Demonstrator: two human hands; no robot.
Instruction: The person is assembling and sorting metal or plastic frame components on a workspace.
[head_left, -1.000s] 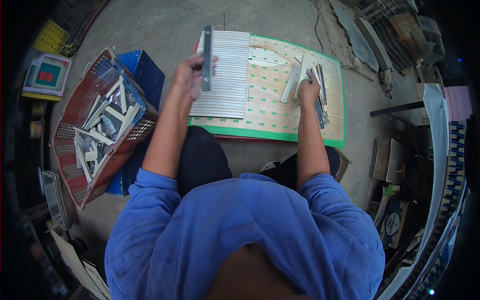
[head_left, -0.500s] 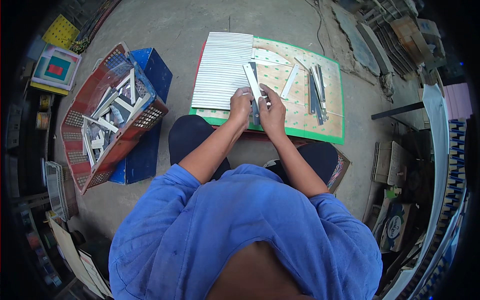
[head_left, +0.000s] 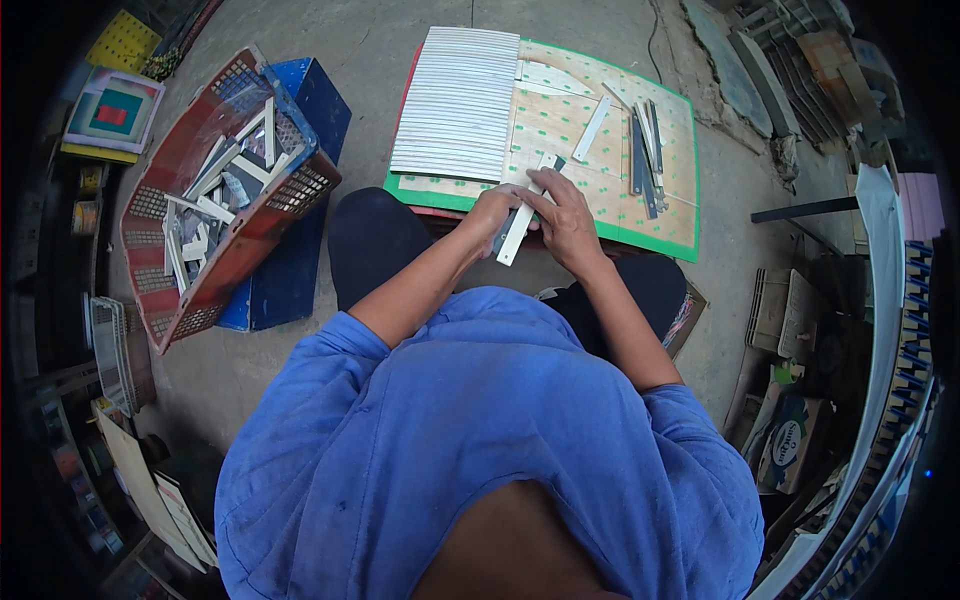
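Observation:
Over the near edge of the board (head_left: 620,170), my two hands hold a flat white strip (head_left: 514,238) with small holes near its ends. A dark grey strip (head_left: 559,163) lies along and beneath it, its ends peeking out. My left hand (head_left: 494,212) is closed around the strips from the left. My right hand (head_left: 570,218) grips them from the right, with its fingers over the upper part. The lower end of the white strip points toward my body. How the two strips meet under my fingers is hidden.
White strips in tight rows (head_left: 452,105) cover the board's left part. A single white strip (head_left: 592,130) and a loose pile of grey and white strips (head_left: 643,155) lie to the right. A red crate (head_left: 160,300) of white pieces tilts on a blue box (head_left: 275,285) at left.
Both hands have come nearer my body with the strips. The strips have turned, so their far end now leans right. The whole view has shifted slightly.

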